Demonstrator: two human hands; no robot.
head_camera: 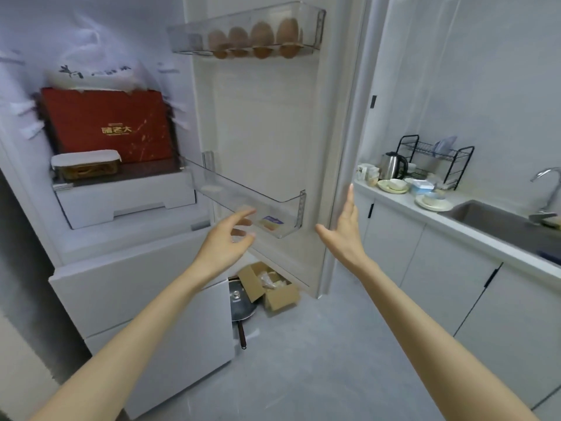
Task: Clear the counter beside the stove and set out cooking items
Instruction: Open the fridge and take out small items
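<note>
Fridge [121,268] first, because it is the biggest thing: it is open, and its door [267,123] swings out to the right. Past the door runs a long counter [473,221] with a sink, a kettle [393,165] and some bowls on it. No stove shows from this spot. Inside the fridge stands a big red box [106,126] with a food tub [85,165] in front of it. On the floor under the door lie a dark pan [239,302] and a cardboard box [273,287]. The door has a clear low shelf [243,192] and a clear top shelf [188,41]. The left hand [224,238] reaches toward the low shelf with loose, half-bent fingers and holds nothing. The right hand [343,226] is flat and wide, fingers straight up, close by the door's edge. I cannot tell if it touches the door. Brown eggs [261,38] sit in a row on the top shelf, high above both hands. A small packet [270,222] lies flat in the low shelf, its long side running along the shelf. It sits just past the left fingertips, a little to their right, with the shelf wall between. The left hand is the nearer one, so I think it would go up over the wall and down to the packet.
</note>
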